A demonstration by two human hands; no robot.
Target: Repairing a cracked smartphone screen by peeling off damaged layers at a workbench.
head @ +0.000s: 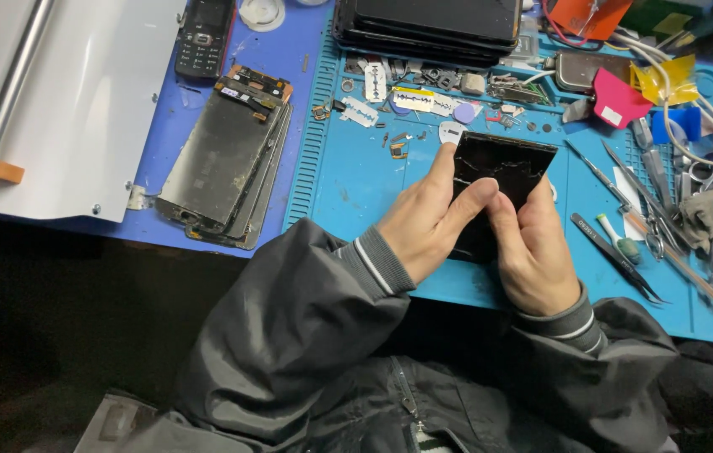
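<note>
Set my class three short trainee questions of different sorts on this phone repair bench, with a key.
1. True or false: both hands hold the cracked black screen panel.
2. Which lies right of the panel: A) tweezers B) keypad phone?
3. What colour is the work mat?

Key: 1 true: left hand and right hand both grip it. 2 A. 3 blue.

Black cracked phone screen [503, 180], blue mat [356, 180], pink pick [616, 102], yellow tape [665, 81], grey striped-cuff jacket [289, 335].
</note>
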